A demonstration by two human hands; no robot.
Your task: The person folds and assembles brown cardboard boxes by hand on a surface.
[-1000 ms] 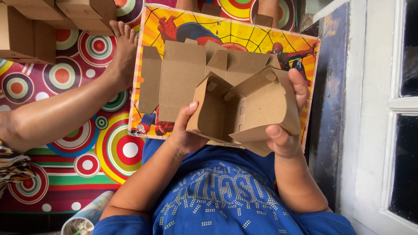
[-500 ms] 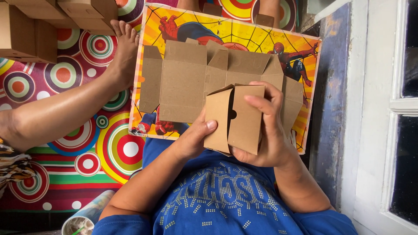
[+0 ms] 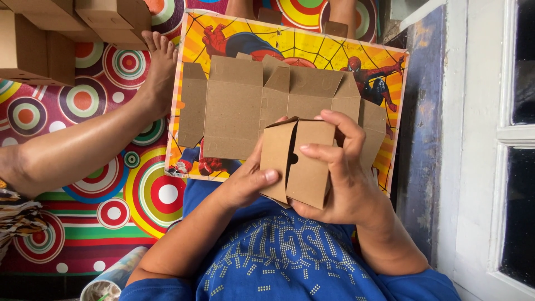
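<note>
box – matt brown cardboard | board – glossy (printed) | mat – smooth plastic

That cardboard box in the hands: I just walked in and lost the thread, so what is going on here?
A person in a blue shirt holds a small brown cardboard box with both hands. The left hand presses its thumb against the box's side, and the right hand wraps its fingers over the front flap. A flat, unfolded box blank lies on a colourful board in front. Finished boxes are stacked at upper left.

Flat cardboard ahead; wall rightward
</note>
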